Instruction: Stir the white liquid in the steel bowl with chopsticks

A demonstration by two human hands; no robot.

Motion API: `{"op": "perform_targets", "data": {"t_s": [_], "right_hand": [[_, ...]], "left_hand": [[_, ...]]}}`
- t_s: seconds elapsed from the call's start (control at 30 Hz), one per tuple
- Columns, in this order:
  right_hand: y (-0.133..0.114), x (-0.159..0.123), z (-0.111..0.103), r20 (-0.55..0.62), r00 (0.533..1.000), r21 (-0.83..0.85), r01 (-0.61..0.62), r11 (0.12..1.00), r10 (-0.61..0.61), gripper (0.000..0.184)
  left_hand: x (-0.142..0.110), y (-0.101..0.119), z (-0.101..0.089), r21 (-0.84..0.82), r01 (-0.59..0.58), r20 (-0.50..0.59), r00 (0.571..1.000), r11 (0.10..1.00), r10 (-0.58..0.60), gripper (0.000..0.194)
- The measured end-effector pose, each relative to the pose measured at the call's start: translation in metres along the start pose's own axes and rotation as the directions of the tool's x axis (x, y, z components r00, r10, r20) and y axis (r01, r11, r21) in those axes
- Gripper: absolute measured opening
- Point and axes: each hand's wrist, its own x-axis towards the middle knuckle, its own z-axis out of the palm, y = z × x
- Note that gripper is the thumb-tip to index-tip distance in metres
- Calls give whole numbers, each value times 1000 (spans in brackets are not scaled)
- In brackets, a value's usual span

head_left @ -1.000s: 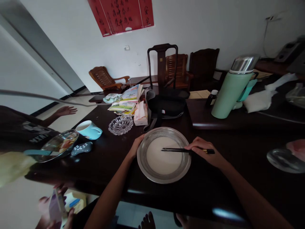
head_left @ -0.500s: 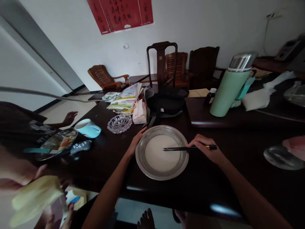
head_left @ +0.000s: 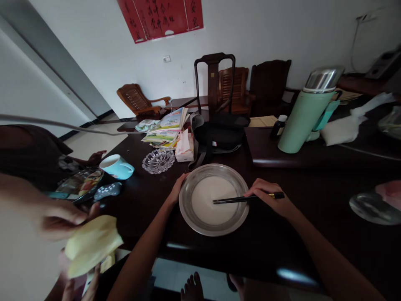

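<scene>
A round metal basin holding a pale white batter sits on the dark table in front of me. My left hand grips the basin's left rim, fingers curled over the edge. My right hand is closed around a pair of dark chopsticks, whose tips reach left into the batter near the basin's middle.
A cut-glass ashtray, tissue pack, books, black bag and green thermos stand behind the basin. A blue mug and a plate sit left. Another person's hand holds something yellow at lower left.
The chopstick tips have dipped lower into the batter. At the left, another person's hand with the yellow thing has moved up and rightward, closer to the table edge.
</scene>
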Motion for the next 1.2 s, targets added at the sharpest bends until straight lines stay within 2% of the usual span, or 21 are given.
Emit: {"op": "perform_targets", "data": {"t_s": [0.07,0.23,0.4,0.57,0.77,0.9,1.0,1.1,1.2], "right_hand": [[0,0,0,10,1000,-17,3,1000,-3,24],[0,0,0,-57,998,-30,-40,999,38,27],[0,0,2,23,1000,-18,-13,1000,14,24],[4,-1,0,-51,998,-48,-46,998,43,26],[2,0,2,22,999,-51,-33,998,34,25],[1,0,1,-61,997,-55,-49,997,46,26],[1,0,2,-34,999,-13,-33,999,33,28],[-1,1,5,32,999,-18,-14,1000,15,24],[0,2,6,7,1000,-39,-5,999,5,23]], "left_hand": [[0,-1,0,2,3,-3,1000,1000,-3,49],[2,-6,-3,32,-38,-12,999,999,38,47],[1,-7,-10,196,-111,19,994,974,109,51],[1,-7,-13,263,-152,53,988,953,143,55],[0,-6,-12,270,-150,66,988,951,137,56],[0,-6,-12,268,-155,69,988,951,142,55],[2,-8,-12,232,-122,50,992,965,114,54],[6,-7,-12,127,-31,41,999,991,26,53],[12,-4,-11,27,74,83,994,997,-76,52]]}}
